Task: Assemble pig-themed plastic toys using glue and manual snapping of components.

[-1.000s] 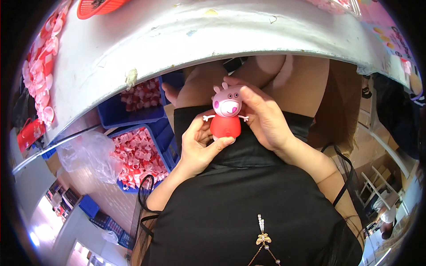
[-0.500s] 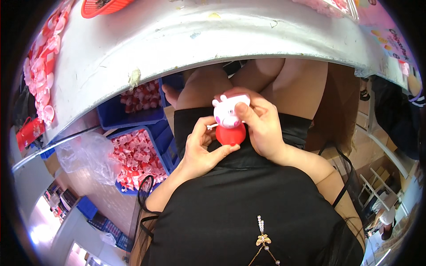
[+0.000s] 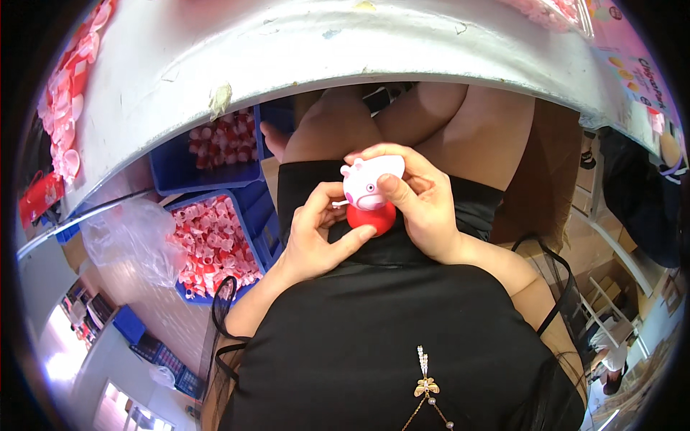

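Note:
Above my lap I hold a toy pig figure [image 3: 369, 188] with a pale pink head and a round red body. My left hand [image 3: 316, 231] grips the red body, its thumb pressed on the lower front and its fingers behind. Around the head closes my right hand [image 3: 424, 195], thumb on the side of the face near the snout and fingers over the back. One small white arm of the toy sticks out on the left. The toy's far side and the ends of several fingers are hidden.
A white-covered table [image 3: 302, 50] curves across ahead of me. Pink and red plastic parts lie along its left edge [image 3: 68, 108]. Below left stand a blue crate [image 3: 248, 215] heaped with pink and red parts and another blue crate [image 3: 169, 172]. A clear plastic bag [image 3: 129, 237] hangs beside them.
The pig's head has turned and tilted a little in my hands, so its face points more to the lower right. Both hands keep their hold. The view has shifted slightly.

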### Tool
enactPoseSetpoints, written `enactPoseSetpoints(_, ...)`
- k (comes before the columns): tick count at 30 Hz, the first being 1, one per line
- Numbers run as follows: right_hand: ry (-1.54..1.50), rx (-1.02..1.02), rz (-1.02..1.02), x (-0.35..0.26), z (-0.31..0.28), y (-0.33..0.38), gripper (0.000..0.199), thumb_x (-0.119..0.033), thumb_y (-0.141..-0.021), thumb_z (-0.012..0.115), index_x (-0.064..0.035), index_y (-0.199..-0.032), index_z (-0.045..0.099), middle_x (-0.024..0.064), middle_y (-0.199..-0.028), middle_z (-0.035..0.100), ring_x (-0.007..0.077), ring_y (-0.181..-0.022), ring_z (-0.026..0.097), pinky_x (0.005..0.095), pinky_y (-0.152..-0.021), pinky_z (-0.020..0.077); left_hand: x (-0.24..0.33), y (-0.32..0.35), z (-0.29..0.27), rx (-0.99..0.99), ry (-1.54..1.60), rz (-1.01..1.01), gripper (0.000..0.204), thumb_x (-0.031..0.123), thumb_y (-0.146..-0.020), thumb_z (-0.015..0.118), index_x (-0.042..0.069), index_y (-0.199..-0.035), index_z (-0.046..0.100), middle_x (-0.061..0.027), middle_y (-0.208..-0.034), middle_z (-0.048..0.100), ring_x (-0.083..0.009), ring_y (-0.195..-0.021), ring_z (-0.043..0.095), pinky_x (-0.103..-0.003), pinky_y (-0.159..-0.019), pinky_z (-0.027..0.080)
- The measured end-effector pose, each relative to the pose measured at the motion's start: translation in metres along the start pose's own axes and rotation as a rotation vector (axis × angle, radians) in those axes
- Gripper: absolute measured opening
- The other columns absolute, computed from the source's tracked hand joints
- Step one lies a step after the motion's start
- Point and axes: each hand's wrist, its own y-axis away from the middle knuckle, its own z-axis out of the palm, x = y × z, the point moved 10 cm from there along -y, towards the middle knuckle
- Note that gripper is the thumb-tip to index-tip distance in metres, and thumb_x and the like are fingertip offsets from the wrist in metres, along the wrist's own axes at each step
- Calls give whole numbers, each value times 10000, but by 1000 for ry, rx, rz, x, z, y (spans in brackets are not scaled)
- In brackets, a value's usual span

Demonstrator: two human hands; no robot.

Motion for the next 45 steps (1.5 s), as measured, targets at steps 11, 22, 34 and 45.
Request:
enactPoseSetpoints(11,-3,87,80,11,-10,-8,240,-161,-936,574,19,-1093,599,54,-975,646,80,-873,580,231,-802,466,-3,-3,-1,86,-67,-53,395,14,-777,705,-38,-1098,481,-155,-1004,657,-168,-919,652,-281,-840,524)
enactPoseSetpoints(22,58,58,38,0,-3,-2,264,-127,-914,602,13,-1136,572,73,-1042,638,100,-938,592,244,-841,473,7,-4,-3,4,-84,-60,477,70,-773,733,-19,-1152,457,-157,-1099,614,-183,-1009,623,-317,-894,502)
enactPoseSetpoints(34,455,-274,-89,3,45,-1,419,-233,-767,761,-36,-1070,550,90,-1014,625,226,-887,631,321,-754,502,89,-1,-10,-46,-759,217,636,47,-641,772,63,-1240,560,-140,-1161,591,-263,-1043,615,-325,-825,523)
enactPoseSetpoints(45,872,-465,-66,3,24,17,537,-203,-714,789,-90,-1194,575,115,-1195,557,267,-1066,562,361,-910,469,34,33,-42,93,-359,-20,361,51,-772,738,-2,-1085,566,-204,-1188,602,-227,-1020,636,-316,-845,513)
